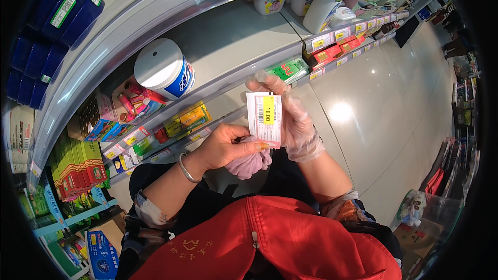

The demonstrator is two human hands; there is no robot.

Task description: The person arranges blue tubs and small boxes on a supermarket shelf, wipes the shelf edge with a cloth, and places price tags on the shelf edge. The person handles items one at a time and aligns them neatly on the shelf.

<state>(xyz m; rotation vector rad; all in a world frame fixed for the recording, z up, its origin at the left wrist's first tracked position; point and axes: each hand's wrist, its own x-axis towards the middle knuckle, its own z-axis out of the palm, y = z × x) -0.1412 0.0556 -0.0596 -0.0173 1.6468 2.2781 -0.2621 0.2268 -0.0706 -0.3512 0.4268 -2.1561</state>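
Observation:
My left hand, bare and with a bangle at the wrist, pinches the lower edge of a few shelf price tags between thumb and fingers. The same hand holds a crumpled pinkish-purple cloth below the tags. My right hand wears a thin clear plastic glove and lies behind and along the right edge of the tags, its fingers curled above them. The front tag shows a yellow price field. The fingers behind the tags are partly hidden.
A white tub with a blue label stands on the shelf at left, beside boxes of pink items. White bottles stand on the shelf beyond. Shelf edges run close to my hands. Tiled floor lies to the right.

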